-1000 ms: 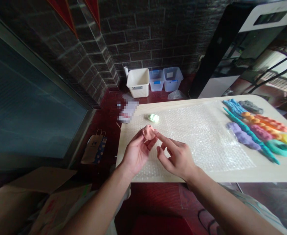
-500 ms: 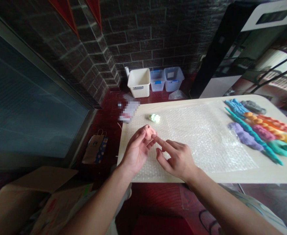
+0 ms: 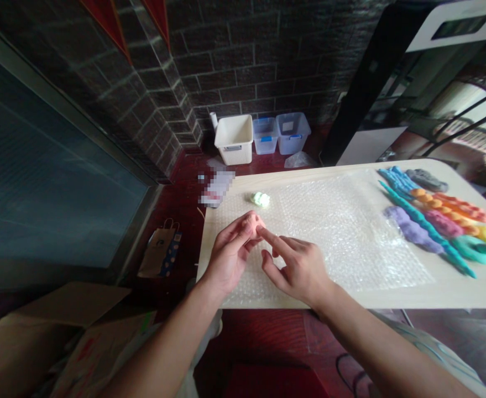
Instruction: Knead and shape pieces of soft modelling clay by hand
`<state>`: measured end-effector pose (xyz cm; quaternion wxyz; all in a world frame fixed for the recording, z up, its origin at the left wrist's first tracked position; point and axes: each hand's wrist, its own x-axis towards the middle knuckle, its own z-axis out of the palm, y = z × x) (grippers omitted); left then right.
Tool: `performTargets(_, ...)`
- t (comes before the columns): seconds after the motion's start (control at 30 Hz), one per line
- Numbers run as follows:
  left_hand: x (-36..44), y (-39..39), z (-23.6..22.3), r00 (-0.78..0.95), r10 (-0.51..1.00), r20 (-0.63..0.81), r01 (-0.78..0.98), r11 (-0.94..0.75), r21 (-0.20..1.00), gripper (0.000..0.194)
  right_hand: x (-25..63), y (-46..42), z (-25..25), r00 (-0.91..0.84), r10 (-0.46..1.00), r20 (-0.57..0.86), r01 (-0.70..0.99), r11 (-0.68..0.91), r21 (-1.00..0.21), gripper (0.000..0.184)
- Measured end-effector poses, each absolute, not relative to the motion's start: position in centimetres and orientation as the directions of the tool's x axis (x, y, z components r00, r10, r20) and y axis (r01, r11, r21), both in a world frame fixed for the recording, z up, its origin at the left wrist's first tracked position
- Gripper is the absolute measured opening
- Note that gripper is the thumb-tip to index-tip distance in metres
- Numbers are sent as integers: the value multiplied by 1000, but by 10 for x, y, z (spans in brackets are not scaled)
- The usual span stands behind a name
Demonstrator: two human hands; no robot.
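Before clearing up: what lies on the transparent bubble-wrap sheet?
A small pale-green lump sits near the far left of the sheet; whatever the left hand and right hand cover cannot be seen.

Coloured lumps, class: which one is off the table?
The small peach one, held in the left hand and touched by the right hand; the pale green lump and the others rest on bubble wrap or table.

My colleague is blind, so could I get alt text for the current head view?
Left hand holds a small pink lump, right hand touching it with index finger, over bubble wrap on a pale table; a pale green lump sits beyond, colourful pieces lie to the right.
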<state>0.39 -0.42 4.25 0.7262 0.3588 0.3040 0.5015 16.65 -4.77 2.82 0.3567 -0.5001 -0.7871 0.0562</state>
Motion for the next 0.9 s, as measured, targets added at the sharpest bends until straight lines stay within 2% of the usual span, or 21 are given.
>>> performTargets(0.2,3,-7,41,315,943,-108,-465,253,849,14,164,-46,30,-246,866,435,773,446,-451,41)
performTargets(0.33,4,-6,40,327,936,-128,-472,279,836,13,165,-45,29,-240,864,443,775,445,-449,41)
performTargets(0.43,4,-4,38,315,934,-166,-517,316,795,13,168,-47,29,-220,834,507,744,479,-465,40)
performTargets(0.57,1,1,38,324,927,-189,-581,353,734,26,171,-49,30,-184,812,554,706,501,-501,43)
performTargets(0.73,-1,2,39,328,908,-260,-634,415,653,14,169,-49,25,-212,814,541,715,506,-482,47)
performTargets(0.9,0,-1,36,275,902,-332,-659,429,617,28,164,-49,21,-275,832,482,763,494,-417,48)
